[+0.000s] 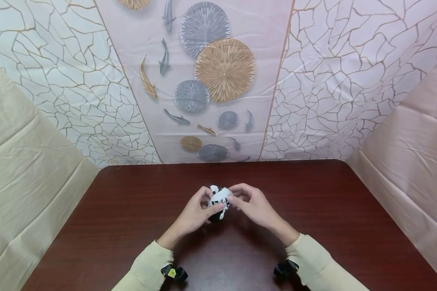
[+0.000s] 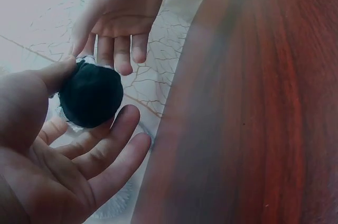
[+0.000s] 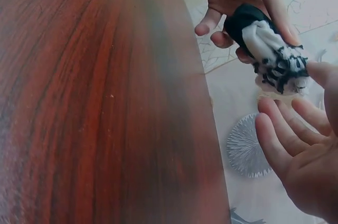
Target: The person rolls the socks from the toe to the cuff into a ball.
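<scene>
A small black-and-white fabric bundle (image 1: 221,197) is held between both hands above the table. My left hand (image 1: 194,212) grips it with the thumb on the near side and fingers round the far side. My right hand (image 1: 255,204) pinches its right end with thumb and forefinger. In the left wrist view the bundle's rounded black end (image 2: 91,95) faces the camera, by the left thumb. The right wrist view shows a white fold and ragged black-and-white threads (image 3: 282,68) near the right thumb. Its exact kind is unclear.
A dark red wooden table (image 1: 138,194) lies beneath the hands. Behind it hangs a patterned cloth (image 1: 225,68), with beige cloth panels (image 1: 32,161) at the sides. Each sleeve's wrist carries a small black device (image 1: 285,268).
</scene>
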The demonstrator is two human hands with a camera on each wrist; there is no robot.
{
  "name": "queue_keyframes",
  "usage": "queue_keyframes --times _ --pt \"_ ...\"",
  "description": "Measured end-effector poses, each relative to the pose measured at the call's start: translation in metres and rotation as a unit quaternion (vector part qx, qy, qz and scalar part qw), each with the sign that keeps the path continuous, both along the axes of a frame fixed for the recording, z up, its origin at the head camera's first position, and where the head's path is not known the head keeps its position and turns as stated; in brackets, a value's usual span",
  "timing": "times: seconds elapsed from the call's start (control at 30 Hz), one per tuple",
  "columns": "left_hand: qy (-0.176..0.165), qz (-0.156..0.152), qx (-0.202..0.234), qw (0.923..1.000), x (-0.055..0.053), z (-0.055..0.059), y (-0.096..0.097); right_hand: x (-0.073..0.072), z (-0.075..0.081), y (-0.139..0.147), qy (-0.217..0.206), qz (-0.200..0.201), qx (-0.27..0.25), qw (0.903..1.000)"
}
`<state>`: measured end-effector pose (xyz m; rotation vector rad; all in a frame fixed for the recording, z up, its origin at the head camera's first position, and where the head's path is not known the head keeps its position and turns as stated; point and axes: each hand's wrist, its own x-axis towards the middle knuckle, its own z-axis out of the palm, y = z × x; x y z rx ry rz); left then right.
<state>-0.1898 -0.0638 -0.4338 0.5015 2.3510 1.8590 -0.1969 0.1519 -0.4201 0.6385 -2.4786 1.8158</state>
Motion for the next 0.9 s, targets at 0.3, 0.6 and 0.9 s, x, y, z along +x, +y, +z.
queue_keyframes --times 0.3,0.6,0.9 --pt "-0.038 -0.039 0.025 0.9982 -0.001 -0.007 0.005 -0.01 -0.009 0.003 -0.024 -0.002 -0.056 0.9981" --pt "-0.053 -0.032 0.027 0.9977 -0.005 -0.012 0.009 -0.016 -0.016 0.005 -0.047 -0.035 -0.046 0.9972" --pt "-0.04 0.009 -0.033 0.9986 -0.013 -0.02 0.013 -0.019 -0.022 0.003 -0.053 -0.053 -0.007 0.9972"
